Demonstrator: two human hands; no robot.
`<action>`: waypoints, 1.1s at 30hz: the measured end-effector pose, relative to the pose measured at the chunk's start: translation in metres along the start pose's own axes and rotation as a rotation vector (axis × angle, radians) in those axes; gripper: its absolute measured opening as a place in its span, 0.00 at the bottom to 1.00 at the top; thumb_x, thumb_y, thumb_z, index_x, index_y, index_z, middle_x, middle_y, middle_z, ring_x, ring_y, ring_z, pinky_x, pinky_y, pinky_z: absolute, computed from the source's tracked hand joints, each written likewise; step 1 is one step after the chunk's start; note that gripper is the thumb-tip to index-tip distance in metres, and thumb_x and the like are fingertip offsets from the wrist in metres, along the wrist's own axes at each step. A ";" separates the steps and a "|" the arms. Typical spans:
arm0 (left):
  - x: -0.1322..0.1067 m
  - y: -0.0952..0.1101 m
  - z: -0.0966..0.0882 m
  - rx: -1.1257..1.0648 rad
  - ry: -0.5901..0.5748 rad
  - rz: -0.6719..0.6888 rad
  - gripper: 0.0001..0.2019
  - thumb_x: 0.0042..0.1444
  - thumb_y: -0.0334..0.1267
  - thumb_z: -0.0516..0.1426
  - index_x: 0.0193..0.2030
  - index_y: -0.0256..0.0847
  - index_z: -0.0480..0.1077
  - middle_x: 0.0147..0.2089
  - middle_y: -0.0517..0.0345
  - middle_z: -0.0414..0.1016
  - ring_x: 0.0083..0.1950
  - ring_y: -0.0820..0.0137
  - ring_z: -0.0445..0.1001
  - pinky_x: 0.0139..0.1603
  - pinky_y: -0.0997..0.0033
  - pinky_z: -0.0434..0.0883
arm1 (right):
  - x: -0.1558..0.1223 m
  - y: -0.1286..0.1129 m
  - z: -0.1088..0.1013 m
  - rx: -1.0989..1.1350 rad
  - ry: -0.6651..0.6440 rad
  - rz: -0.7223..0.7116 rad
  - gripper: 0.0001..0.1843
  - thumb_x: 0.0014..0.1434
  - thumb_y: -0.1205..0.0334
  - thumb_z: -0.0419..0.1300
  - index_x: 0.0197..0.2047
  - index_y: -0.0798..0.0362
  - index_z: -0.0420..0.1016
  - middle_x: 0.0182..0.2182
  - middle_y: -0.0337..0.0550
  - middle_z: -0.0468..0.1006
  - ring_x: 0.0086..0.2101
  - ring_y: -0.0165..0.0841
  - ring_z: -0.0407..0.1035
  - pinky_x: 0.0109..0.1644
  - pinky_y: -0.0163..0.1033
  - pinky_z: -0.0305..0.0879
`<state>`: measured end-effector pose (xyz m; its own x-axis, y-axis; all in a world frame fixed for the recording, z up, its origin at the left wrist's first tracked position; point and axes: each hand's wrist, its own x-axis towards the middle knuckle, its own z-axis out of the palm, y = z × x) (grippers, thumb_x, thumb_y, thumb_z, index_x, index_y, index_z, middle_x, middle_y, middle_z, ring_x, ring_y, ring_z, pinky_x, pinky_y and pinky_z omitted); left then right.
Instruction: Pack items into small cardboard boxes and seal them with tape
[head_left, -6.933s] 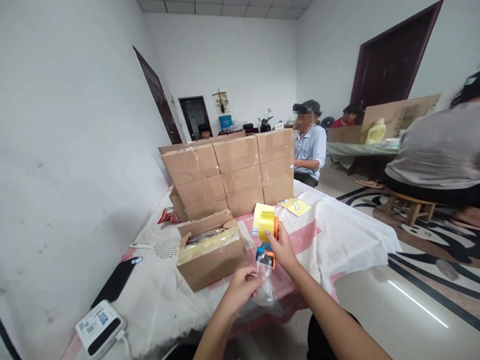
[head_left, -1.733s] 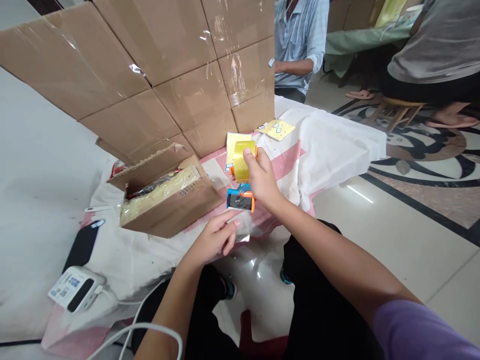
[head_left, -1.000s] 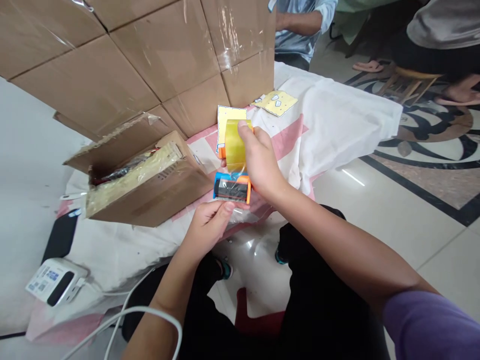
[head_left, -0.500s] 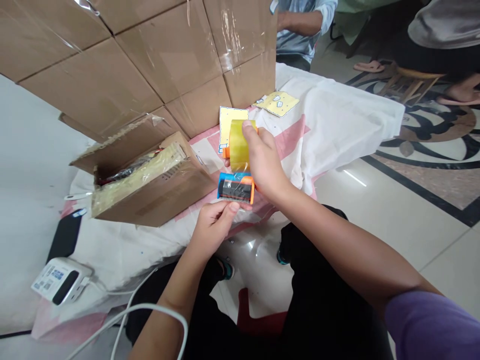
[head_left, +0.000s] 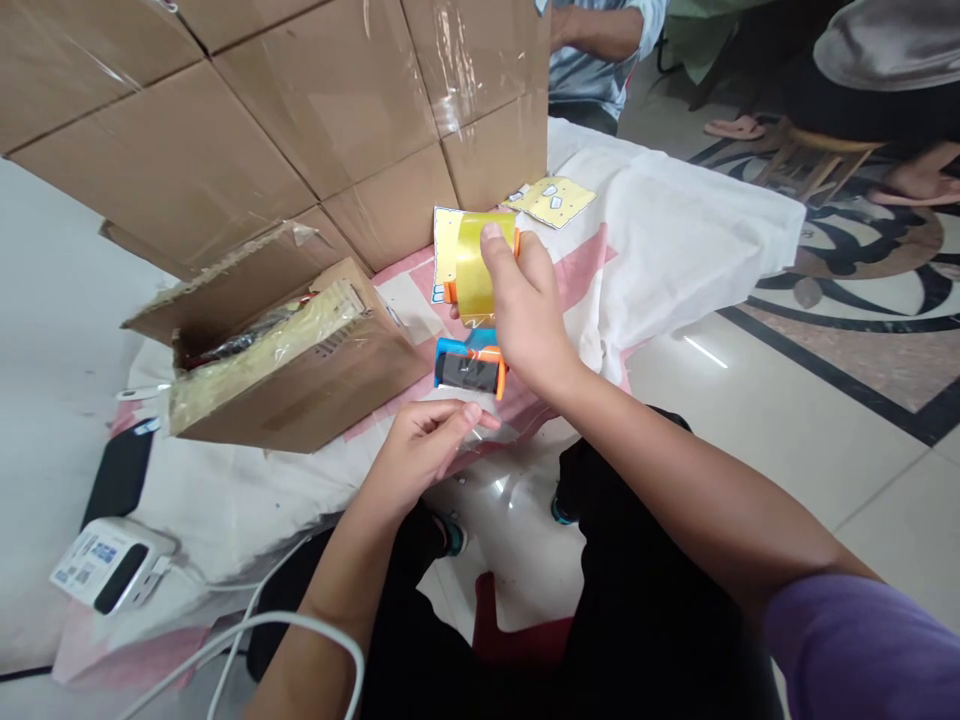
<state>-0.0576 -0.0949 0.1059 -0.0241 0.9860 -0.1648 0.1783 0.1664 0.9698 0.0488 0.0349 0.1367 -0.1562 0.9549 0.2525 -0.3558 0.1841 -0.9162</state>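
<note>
My right hand is wrapped round a tape dispenser with a blue and orange frame and a black roller. A thick roll of yellowish clear packing tape sits on it, and my thumb rests on the roll. Just below the roller, my left hand pinches thumb against fingers on the loose end of clear tape. Behind the roll lies a yellow cartoon paper cutout, partly hidden by it.
Taped cardboard boxes are stacked at the back. An opened carton stands at left, near a black phone-like slab and a white device with a cable. Another yellow cutout lies on the cloth. Two other people sit beyond.
The dispenser has risen slightly away from my left hand, opening a small gap with clear tape showing between. My left fingers have straightened a little. The view has shifted slightly.
</note>
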 end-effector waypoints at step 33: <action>-0.004 0.000 -0.002 -0.092 -0.048 0.049 0.27 0.67 0.55 0.51 0.27 0.37 0.75 0.11 0.65 0.56 0.16 0.76 0.52 0.25 0.71 0.55 | -0.004 -0.009 0.000 0.096 0.010 0.086 0.23 0.64 0.34 0.51 0.34 0.46 0.57 0.29 0.38 0.69 0.32 0.33 0.71 0.32 0.39 0.70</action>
<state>-0.0593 -0.0985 0.1065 0.0302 0.9919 -0.1234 0.0866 0.1204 0.9889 0.0524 0.0289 0.1440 -0.1810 0.9686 0.1703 -0.4277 0.0784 -0.9005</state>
